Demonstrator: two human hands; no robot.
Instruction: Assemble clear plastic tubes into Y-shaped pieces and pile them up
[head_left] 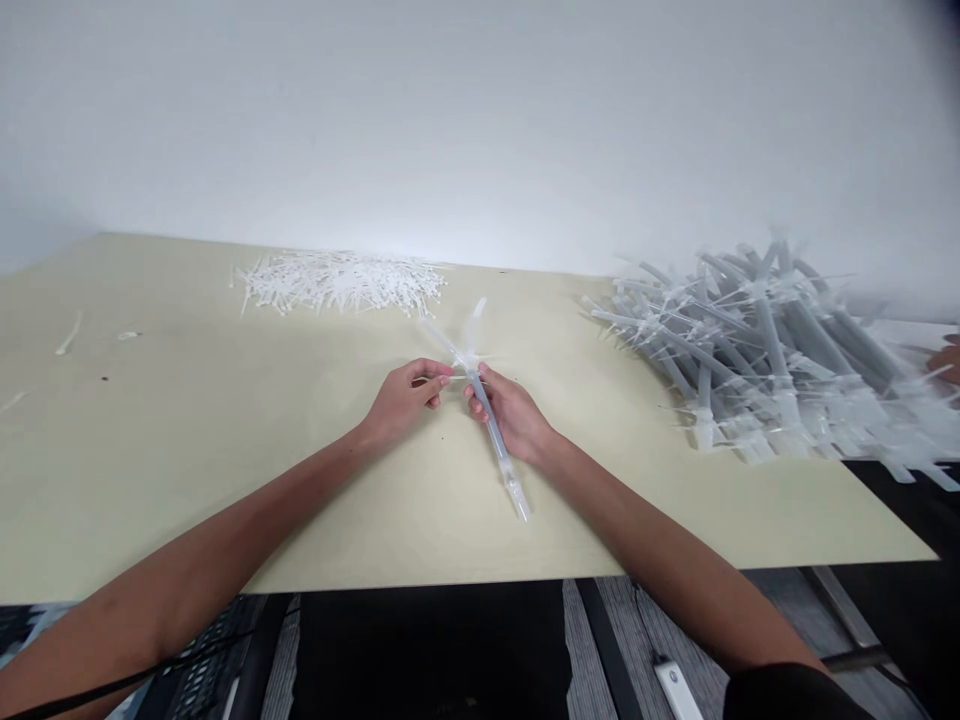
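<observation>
A translucent tube assembly (491,430) is tilted over the middle of the table, with two thin branches at its far end and a clear piece at its near end. My right hand (514,410) is wrapped round its upper part, just below the branching joint. To the left of the joint, my left hand (409,398) pinches a thin white strip (459,377) that reaches across to the tube. Whether the strip loops round the tube is too small to tell.
A pile of white ties (341,282) lies at the back. Many similar tube assemblies (780,350) are heaped at the right, some over the edge. Loose white bits (70,333) lie on the left of the pale table (187,370).
</observation>
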